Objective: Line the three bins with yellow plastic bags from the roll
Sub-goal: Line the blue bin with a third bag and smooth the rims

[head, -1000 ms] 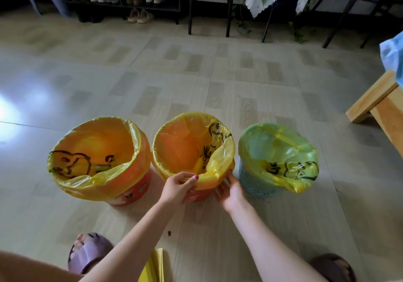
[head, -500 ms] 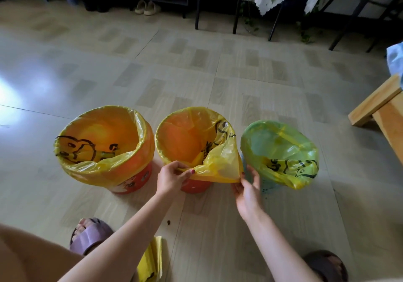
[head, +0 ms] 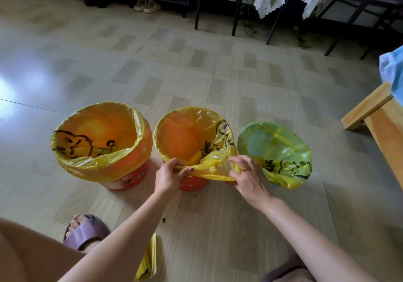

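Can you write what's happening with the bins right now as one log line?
step: fitting bag on middle bin | left hand: pinches bag edge | right hand: grips bag edge | other bins: lined

I see a pale wood-look tiled floor (head: pixel 196 68) carrying everything. Three round bins stand on it in a row: a large orange plastic bin lined with a yellow printed bag (head: pixel 102 144) toward the floor's left edge, a smaller orange bin with a yellow bag (head: pixel 187 142) just beside it, and a pale blue bin under a yellow bag that looks green (head: pixel 274 150) next along. Nearer the bottom edge lie a flat folded stack of yellow plastic bags (head: pixel 148 262) and a small dark crumb (head: pixel 163 220). My foot in a mauve slipper (head: pixel 85 231) rests there too. A light wooden bench leg (head: pixel 368 107) meets the floor at the right edge.
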